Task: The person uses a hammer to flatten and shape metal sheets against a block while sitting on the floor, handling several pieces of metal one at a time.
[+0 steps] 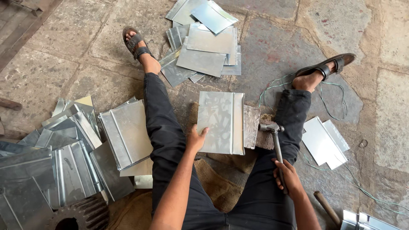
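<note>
1. Stone slabs make up the floor (289, 55), grey and worn, and a person sits on it with legs spread, in dark trousers and sandals.
2. Nearest the camera, a wooden handle (327, 207) lies on the floor by the right forearm, and folded metal pieces (368, 220) show at the bottom right corner.
3. A toothed dark wheel (81, 214) sits at the bottom left, partly cut off.
4. The right hand (287, 175) is closed around the shaft of a hammer (276, 138), whose head touches the right edge of the metal sheet.
5. The left hand (196, 139) grips the lower left corner of the metal sheet (220, 122), thumb on top, fingers underneath.
6. That sheet lies between the legs, flat, with a folded seam running down its right part; it rests on a block over burlap sacking (215, 187).
7. A big heap of folded sheets (72, 149) lies left of the left leg.
8. Two flat sheets (324, 142) lie outside the right leg, with thin green wire (328, 106) looping near them.
9. Farthest off, another pile of sheets (204, 42) lies between the feet.
</note>
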